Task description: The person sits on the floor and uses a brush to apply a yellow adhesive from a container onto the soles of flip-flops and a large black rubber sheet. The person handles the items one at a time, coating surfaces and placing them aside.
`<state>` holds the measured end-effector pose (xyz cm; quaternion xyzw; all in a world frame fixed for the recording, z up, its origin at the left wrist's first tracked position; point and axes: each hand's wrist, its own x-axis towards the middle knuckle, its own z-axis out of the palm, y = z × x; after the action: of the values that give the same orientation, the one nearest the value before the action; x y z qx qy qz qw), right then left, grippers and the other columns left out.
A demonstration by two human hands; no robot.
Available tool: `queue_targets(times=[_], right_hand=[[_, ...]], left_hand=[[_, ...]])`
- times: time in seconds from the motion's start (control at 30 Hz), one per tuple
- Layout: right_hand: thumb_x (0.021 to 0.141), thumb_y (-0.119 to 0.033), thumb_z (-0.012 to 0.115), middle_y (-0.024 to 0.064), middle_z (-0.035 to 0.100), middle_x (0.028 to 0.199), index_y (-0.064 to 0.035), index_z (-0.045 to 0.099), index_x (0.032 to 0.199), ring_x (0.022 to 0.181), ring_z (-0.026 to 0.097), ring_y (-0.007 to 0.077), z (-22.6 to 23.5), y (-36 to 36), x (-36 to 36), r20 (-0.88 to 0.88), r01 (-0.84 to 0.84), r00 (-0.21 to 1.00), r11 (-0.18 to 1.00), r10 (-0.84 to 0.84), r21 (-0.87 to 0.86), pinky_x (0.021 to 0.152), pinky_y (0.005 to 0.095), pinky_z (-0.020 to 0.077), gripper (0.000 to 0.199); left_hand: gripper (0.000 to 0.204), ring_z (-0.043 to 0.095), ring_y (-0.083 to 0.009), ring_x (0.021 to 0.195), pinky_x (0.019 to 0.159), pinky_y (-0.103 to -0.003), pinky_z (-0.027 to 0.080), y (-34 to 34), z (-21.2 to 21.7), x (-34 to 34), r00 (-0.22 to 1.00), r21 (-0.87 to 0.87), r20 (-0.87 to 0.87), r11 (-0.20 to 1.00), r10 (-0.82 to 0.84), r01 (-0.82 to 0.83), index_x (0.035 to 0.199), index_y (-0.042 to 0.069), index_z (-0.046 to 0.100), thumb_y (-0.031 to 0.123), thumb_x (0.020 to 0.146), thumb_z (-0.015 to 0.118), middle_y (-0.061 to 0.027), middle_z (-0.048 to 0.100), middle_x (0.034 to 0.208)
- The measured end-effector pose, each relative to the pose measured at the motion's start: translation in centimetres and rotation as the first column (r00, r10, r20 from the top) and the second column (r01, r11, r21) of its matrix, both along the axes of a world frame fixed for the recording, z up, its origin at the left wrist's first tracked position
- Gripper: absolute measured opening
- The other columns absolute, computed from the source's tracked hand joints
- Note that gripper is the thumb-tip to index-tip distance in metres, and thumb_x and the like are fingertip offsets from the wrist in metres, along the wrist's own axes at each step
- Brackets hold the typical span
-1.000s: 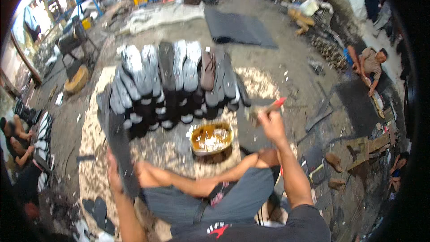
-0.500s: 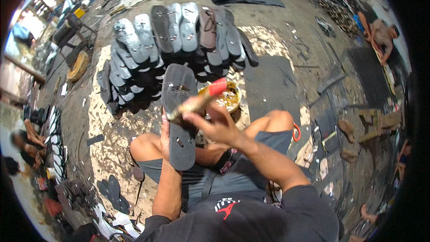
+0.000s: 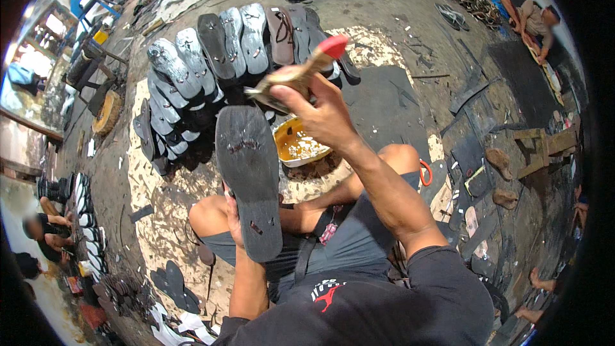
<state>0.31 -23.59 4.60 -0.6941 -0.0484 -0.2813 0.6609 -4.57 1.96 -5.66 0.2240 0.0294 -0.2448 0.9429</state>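
Note:
My left hand (image 3: 233, 216) grips a dark grey sandal sole (image 3: 246, 179) from behind its left edge, and most of its fingers are hidden by the sole. The sole stands tilted up toward me, with slots near both ends and a glossy wet sheen on its upper part. In my right hand (image 3: 327, 112) is a paintbrush (image 3: 295, 80) with a red-tipped handle, held above and right of the sole's top end, apart from it. Below that hand stands a yellow-white container (image 3: 297, 161) with amber liquid and pale flecks inside.
Several grey soles (image 3: 173, 64) lean in curved rows beyond my knees, one brown sole (image 3: 280, 35) among them. A black rubber sheet (image 3: 384, 106) lies to the right. Wooden stools (image 3: 544, 154) stand farther right. Other people sit at the far right (image 3: 535, 22) and left (image 3: 48, 227).
The brush has lifted off the sole and moved up and to the right with my right hand. The sole has shifted slightly lower, and the container shows more fully.

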Motion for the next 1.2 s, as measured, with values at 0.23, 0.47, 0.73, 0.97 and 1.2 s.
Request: queue_targets(times=[0.23, 0.47, 0.73, 0.97, 1.2], right_hand=[[0.093, -0.019, 0.074, 0.0126, 0.071, 0.104, -0.0047, 0.068, 0.112, 0.101, 0.068, 0.0301, -1.8, 4.8, -2.4, 0.135, -0.275, 0.952, 0.961, 0.277, -0.030, 0.090, 0.0415, 0.0519, 0.024], [0.095, -0.004, 0.070, 0.0087, 0.071, 0.109, 0.0001, 0.067, 0.114, 0.108, 0.065, 0.0177, -4.1, 11.0, -12.7, -0.138, -0.451, 0.818, 0.772, 0.559, 0.448, 0.097, 0.0341, 0.0501, 0.019], [0.091, -0.016, 0.075, 0.0135, 0.071, 0.101, -0.0058, 0.069, 0.108, 0.094, 0.069, 0.0320, -3.1, 5.1, 1.3, 0.295, 0.197, 0.954, 0.864, -0.059, -0.463, 0.082, 0.0414, 0.0540, 0.021], [0.088, -0.016, 0.077, 0.0089, 0.071, 0.099, -0.0111, 0.072, 0.105, 0.091, 0.065, 0.0284, -4.1, 10.0, -5.9, 0.180, -0.287, 0.923, 0.921, 0.339, -0.266, 0.078, 0.0415, 0.0487, 0.019], [0.100, -0.017, 0.067, 0.0057, 0.065, 0.117, -0.0023, 0.060, 0.127, 0.107, 0.059, 0.0141, 2.3, 2.6, -8.2, -0.001, 0.005, 1.000, 0.992, -0.005, 0.126, 0.095, 0.0311, 0.0478, 0.032]], left_hand=[[0.066, 0.060, -0.0371, 0.124, 0.101, -0.056, 0.053, -2.6, 2.9, 3.1, 0.971, -0.256, 0.239, 0.965, 0.014, 0.049, 0.150, 0.003, 0.042, 0.053, 0.107, 0.041, -0.0185, 0.053, 0.146], [0.065, 0.065, -0.0355, 0.108, 0.091, -0.048, 0.057, -2.6, 4.2, 9.0, 0.970, -0.044, 0.156, 0.982, 0.188, -0.184, 0.144, 0.004, 0.049, 0.055, 0.103, 0.051, -0.0215, 0.060, 0.133], [0.049, 0.052, -0.0269, 0.133, 0.112, -0.045, 0.045, -6.0, 2.9, 2.4, 0.995, -0.115, -0.044, 0.989, 0.094, -0.099, 0.154, 0.022, 0.040, 0.042, 0.109, 0.042, -0.0074, 0.049, 0.151], [0.074, 0.066, -0.0315, 0.105, 0.090, -0.041, 0.058, -0.7, 1.5, 7.5, 0.996, 0.044, 0.074, 0.998, 0.042, -0.045, 0.143, -0.003, 0.048, 0.059, 0.103, 0.043, -0.0221, 0.060, 0.132], [0.072, 0.066, -0.0341, 0.083, 0.062, -0.042, 0.058, 11.7, 0.1, 14.2, 0.930, 0.043, 0.218, 0.949, 0.296, -0.312, 0.141, 0.002, 0.050, 0.061, 0.099, 0.049, -0.0242, 0.065, 0.120]])
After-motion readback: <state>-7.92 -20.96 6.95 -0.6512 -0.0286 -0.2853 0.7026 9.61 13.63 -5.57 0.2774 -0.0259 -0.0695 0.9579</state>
